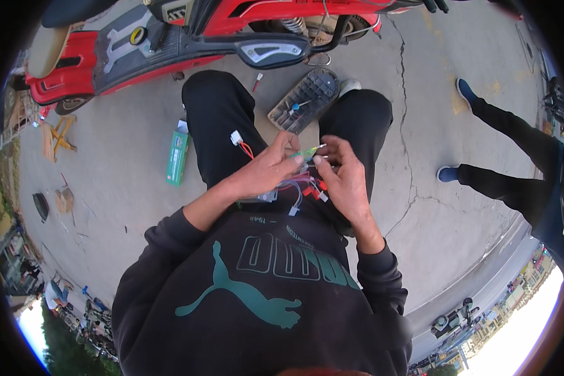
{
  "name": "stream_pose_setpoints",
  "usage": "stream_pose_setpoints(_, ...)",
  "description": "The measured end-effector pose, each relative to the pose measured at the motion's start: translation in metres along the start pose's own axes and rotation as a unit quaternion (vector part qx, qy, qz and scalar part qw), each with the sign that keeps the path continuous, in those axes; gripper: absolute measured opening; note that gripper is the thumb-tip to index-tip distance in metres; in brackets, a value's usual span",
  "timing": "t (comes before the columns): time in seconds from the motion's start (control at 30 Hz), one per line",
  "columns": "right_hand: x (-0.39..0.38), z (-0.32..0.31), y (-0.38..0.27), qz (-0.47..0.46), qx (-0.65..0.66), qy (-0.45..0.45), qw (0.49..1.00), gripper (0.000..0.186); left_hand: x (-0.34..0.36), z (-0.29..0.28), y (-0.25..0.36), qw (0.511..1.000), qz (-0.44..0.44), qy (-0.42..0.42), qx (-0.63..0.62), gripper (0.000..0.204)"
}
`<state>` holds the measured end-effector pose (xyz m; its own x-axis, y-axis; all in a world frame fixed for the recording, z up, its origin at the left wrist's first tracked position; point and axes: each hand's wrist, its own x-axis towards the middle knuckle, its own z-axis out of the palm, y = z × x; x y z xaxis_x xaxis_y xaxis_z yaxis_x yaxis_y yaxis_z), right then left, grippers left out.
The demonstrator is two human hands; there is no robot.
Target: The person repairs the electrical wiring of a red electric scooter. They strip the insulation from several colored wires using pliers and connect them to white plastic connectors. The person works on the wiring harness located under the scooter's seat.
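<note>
My left hand (266, 168) is closed, thumb and fingers pinching a thin yellow-green piece, perhaps a wire end (308, 152). My right hand (344, 178) has curled fingers at the same piece and the wires beside it; what exactly it grips is partly hidden. Below them in my lap lies a silver box (267, 196), partly covered by my left hand, with a bundle of leads carrying red connectors (314, 190) and a white connector (293, 210). Another white plug (235, 136) on red wires rests over my left thigh.
A red scooter (244, 12) spans the top, with a tape roll (138, 36) on its deck. A black tray (319, 88) holding a blue-handled tool sits between my feet. Left are a green carton (177, 156) and wooden stool (62, 135). A person's legs (507, 131) are at right.
</note>
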<state>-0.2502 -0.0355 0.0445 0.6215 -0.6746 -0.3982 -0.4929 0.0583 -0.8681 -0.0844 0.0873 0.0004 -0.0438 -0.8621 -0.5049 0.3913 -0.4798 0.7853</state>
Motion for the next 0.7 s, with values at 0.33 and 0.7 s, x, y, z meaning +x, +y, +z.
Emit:
stream_pose_setpoints(0.33, 0.011, -0.03, -0.021, -0.416, -0.352, -0.055, 0.836, 0.044, -0.003, 0.009, 0.018, 0.989, 0.018, -0.044, 0.143, 0.045)
stream_pose_setpoints(0.7, -0.023, -0.032, -0.03, -0.418, -0.452, -0.122, 0.778, 0.02, -0.018, 0.012, -0.001, 0.972, 0.112, -0.068, 0.193, 0.027)
